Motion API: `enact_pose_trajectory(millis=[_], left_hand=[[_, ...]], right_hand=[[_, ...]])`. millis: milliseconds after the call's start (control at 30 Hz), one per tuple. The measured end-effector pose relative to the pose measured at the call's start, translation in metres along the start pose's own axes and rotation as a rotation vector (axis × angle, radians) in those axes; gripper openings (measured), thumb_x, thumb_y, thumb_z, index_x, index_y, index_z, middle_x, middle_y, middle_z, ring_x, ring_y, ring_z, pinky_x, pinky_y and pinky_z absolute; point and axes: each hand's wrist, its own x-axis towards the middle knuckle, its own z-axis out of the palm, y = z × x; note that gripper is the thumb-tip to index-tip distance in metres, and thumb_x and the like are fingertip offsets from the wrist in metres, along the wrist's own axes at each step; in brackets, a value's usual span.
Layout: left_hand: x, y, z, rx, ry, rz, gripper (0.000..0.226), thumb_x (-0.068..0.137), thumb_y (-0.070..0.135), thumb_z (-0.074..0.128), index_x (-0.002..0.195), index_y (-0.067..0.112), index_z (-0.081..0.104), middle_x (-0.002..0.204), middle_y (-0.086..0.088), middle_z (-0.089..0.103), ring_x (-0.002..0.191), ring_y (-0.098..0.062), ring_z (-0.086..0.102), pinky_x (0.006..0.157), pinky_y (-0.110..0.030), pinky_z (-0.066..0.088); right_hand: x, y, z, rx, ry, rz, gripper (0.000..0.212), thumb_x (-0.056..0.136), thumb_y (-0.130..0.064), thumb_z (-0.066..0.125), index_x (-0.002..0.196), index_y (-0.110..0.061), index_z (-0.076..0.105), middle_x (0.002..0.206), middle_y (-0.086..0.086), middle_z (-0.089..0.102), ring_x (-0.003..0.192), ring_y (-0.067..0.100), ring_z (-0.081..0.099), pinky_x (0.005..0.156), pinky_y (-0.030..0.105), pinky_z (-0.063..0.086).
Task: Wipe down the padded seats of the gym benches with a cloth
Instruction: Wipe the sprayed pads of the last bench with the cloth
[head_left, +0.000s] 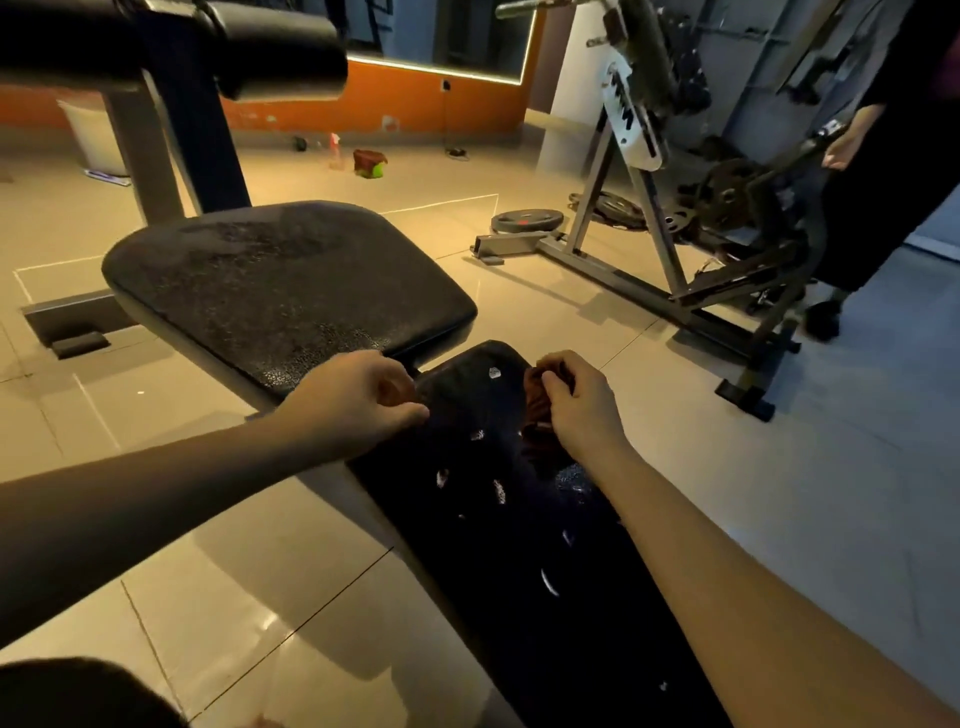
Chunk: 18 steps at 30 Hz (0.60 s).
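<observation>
A dim gym with a pale tiled floor (779, 467), seen from above by someone leaning over a black bench (337, 493). The bench has a wide padded seat (280, 280), its grainy surface dull and speckled, and a long narrow pad (519, 545) running toward the viewer, dark and flecked with small white marks that may be droplets or scuffs. To the right stands a grey steel weight machine (649, 249) with a weight plate (527, 220) lying flat on the floor beside its foot, and a second person in dark clothes (883, 208) stands at the far right edge. Both bare forearms reach in to the gap where the two pads meet. The left hand (358, 400) rests at the near edge of the wide seat with fingers curled; whether it pinches anything cannot be told. The right hand (576, 400) is clamped around a bunched reddish-brown cloth (537, 395), held on the far end of the long pad. The wiping seems barely begun, since the wide seat looks untouched. A cloth bunched this tightly would likely cover only a thin strip per pass and leave streaks, and it could snag or drop into the gap between the pads. The curled left hand sits in the cloth's likely path and may block the stroke.
</observation>
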Motion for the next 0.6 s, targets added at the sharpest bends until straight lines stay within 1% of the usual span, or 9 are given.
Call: enact_pose_trajectory(millis=[67, 167, 200, 267, 333, 400, 467, 533, 600], left_hand=[[0.01, -0.021, 0.015, 0.117, 0.123, 0.05, 0.042, 0.084, 0.06, 0.068, 0.11, 0.028, 0.073, 0.104, 0.008, 0.062, 0.102, -0.014, 0.057, 0.083, -0.038, 0.051], [0.015, -0.039, 0.041, 0.134, 0.207, 0.072, 0.06, 0.081, 0.073, 0.051, 0.113, 0.027, 0.072, 0.108, 0.009, 0.061, 0.103, -0.014, 0.052, 0.086, -0.037, 0.045], [0.016, -0.04, 0.05, 0.137, 0.241, 0.076, 0.06, 0.081, 0.073, 0.047, 0.113, 0.027, 0.071, 0.109, 0.009, 0.061, 0.103, -0.015, 0.053, 0.087, -0.039, 0.045], [0.017, -0.038, 0.066, 0.14, 0.319, 0.08, 0.058, 0.084, 0.069, 0.047, 0.114, 0.025, 0.069, 0.11, 0.007, 0.061, 0.104, -0.017, 0.054, 0.089, -0.04, 0.045], [0.017, -0.036, 0.078, 0.141, 0.381, 0.077, 0.056, 0.085, 0.065, 0.049, 0.117, 0.023, 0.068, 0.112, 0.006, 0.061, 0.106, -0.017, 0.053, 0.09, -0.04, 0.045], [0.015, -0.037, 0.084, 0.145, 0.424, 0.09, 0.051, 0.087, 0.06, 0.052, 0.116, 0.022, 0.07, 0.113, 0.006, 0.061, 0.106, -0.017, 0.053, 0.089, -0.04, 0.045], [0.013, -0.039, 0.087, 0.128, 0.435, 0.093, 0.05, 0.089, 0.058, 0.053, 0.117, 0.021, 0.071, 0.114, 0.006, 0.061, 0.106, -0.016, 0.054, 0.089, -0.041, 0.046], [0.012, -0.039, 0.087, 0.129, 0.442, 0.097, 0.051, 0.089, 0.057, 0.052, 0.118, 0.02, 0.072, 0.115, 0.006, 0.062, 0.107, -0.016, 0.055, 0.089, -0.041, 0.046], [0.011, -0.037, 0.088, 0.127, 0.445, 0.099, 0.051, 0.089, 0.056, 0.051, 0.118, 0.019, 0.073, 0.115, 0.005, 0.063, 0.107, -0.016, 0.055, 0.089, -0.04, 0.047]], right_hand=[[0.028, 0.006, 0.01, -0.086, -0.016, -0.036, 0.02, 0.103, -0.014, 0.051, 0.1, -0.027, 0.067, 0.103, -0.002, 0.07, 0.098, 0.021, 0.063, 0.077, 0.026, 0.046], [0.056, 0.021, 0.028, -0.217, -0.017, -0.088, 0.018, 0.102, -0.023, 0.053, 0.102, -0.028, 0.07, 0.101, -0.002, 0.072, 0.093, 0.022, 0.065, 0.08, 0.037, 0.054], [0.058, 0.026, 0.033, -0.268, -0.025, -0.123, 0.017, 0.102, -0.03, 0.053, 0.105, -0.028, 0.069, 0.101, -0.002, 0.072, 0.092, 0.021, 0.064, 0.079, 0.038, 0.055], [0.058, 0.034, 0.04, -0.356, -0.013, -0.205, 0.027, 0.101, -0.048, 0.053, 0.109, -0.027, 0.068, 0.099, -0.003, 0.069, 0.089, 0.018, 0.062, 0.075, 0.035, 0.053], [0.059, 0.039, 0.041, -0.393, 0.012, -0.281, 0.034, 0.099, -0.055, 0.053, 0.11, -0.027, 0.069, 0.097, -0.004, 0.066, 0.085, 0.015, 0.059, 0.07, 0.031, 0.047], [0.064, 0.041, 0.038, -0.446, -0.008, -0.357, 0.03, 0.1, -0.049, 0.056, 0.112, -0.025, 0.07, 0.097, -0.003, 0.064, 0.084, 0.016, 0.056, 0.07, 0.029, 0.039], [0.074, 0.047, 0.034, -0.452, -0.041, -0.396, 0.023, 0.101, -0.036, 0.057, 0.111, -0.021, 0.071, 0.097, 0.001, 0.065, 0.086, 0.02, 0.057, 0.07, 0.029, 0.035], [0.086, 0.051, 0.032, -0.42, -0.015, -0.37, 0.018, 0.099, -0.027, 0.058, 0.104, -0.017, 0.072, 0.096, 0.005, 0.068, 0.087, 0.025, 0.06, 0.07, 0.03, 0.036], [0.096, 0.051, 0.036, -0.403, 0.02, -0.32, 0.019, 0.097, -0.023, 0.057, 0.101, -0.014, 0.073, 0.095, 0.008, 0.071, 0.088, 0.029, 0.063, 0.07, 0.032, 0.042]])
